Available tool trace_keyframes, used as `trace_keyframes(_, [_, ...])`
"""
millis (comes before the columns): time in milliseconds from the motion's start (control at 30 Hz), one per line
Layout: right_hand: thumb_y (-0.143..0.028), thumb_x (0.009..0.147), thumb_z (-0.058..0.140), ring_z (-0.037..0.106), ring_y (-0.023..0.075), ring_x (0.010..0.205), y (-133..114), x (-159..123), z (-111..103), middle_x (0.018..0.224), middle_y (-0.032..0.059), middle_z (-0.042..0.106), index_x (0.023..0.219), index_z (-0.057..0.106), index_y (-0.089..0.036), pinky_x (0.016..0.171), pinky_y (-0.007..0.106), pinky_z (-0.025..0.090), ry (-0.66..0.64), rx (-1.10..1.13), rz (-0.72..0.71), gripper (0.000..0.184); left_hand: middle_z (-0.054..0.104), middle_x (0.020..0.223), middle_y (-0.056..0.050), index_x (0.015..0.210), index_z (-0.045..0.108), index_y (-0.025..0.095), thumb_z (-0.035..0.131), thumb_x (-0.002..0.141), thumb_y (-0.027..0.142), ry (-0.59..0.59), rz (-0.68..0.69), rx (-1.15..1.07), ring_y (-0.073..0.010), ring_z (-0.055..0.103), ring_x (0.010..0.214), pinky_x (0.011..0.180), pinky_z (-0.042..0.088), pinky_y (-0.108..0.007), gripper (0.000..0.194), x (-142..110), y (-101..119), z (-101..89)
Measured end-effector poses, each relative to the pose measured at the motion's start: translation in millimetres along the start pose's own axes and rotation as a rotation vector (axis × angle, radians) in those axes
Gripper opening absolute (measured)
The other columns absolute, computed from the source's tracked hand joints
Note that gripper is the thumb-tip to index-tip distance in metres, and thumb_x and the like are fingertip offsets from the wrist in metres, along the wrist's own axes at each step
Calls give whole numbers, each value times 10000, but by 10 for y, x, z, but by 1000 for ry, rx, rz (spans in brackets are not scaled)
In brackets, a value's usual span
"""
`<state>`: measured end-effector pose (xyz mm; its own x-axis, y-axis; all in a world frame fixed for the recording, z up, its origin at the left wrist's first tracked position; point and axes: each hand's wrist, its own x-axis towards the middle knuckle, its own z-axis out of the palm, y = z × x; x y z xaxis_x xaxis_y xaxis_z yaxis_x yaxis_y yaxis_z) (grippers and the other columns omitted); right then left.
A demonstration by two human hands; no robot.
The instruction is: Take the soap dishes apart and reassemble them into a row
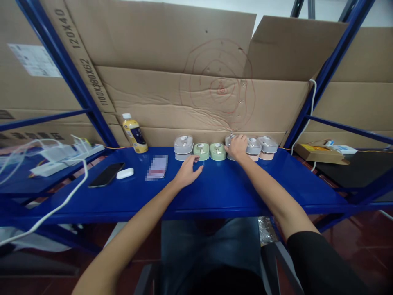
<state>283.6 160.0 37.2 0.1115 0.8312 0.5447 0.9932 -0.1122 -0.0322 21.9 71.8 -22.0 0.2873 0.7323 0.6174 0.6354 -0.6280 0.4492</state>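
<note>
Row of lidded containers (pixel 215 149) laid left-to-right along cardboard backing (pixel 199 106); right hand (pixel 237 147) closed over one, left hand (pixel 187 172) held loosely spread, holding nothing.

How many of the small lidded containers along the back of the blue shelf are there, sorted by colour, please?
Grey containers: 1 stack, its number unclear
Green containers: 2
White-lidded containers: 3, one under the right hand
Total: 6 across the row, counting the stack as 1
</note>
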Motion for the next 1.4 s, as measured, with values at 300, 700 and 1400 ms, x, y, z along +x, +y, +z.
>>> trace_keyframes(300, [-565, 929, 590, 387, 502, 1363, 35, -360, -198, 1435, 350, 509, 1359, 556, 19, 1092, 621, 307, 243, 149, -92, 725, 431, 1515, -313, 1467, 412, 92, 769, 789, 574, 258, -367, 515, -498, 448, 1387, 1106, 411, -624, 905, 450, 46, -248])
trace_keyframes(700, [-367, 973, 560, 523, 355, 1154, -86, -795, -204, 1208, 180, 665, 1086, 717, -160, 974, 512, 423, 336, 428, -342, 283, 557, 1388, -314, 1495, 376, 74, 772, 791, 534, 214, -659, 358, -476, 601, 1290, 1052, 503, -550, 929, 751, -361, -224])
trace_keyframes(1400, [-675, 705, 849, 628, 357, 1290, 14, -973, -400, 1430, 140, 640, 1528, 503, -253, 1090, 517, 506, -395, 782, -794, 987, 572, 1471, -219, 1602, 239, 152, 864, 688, 379, -488, -8, -473, -350, 592, 1351, 1159, 454, -528, 1131, 22, 135, -134])
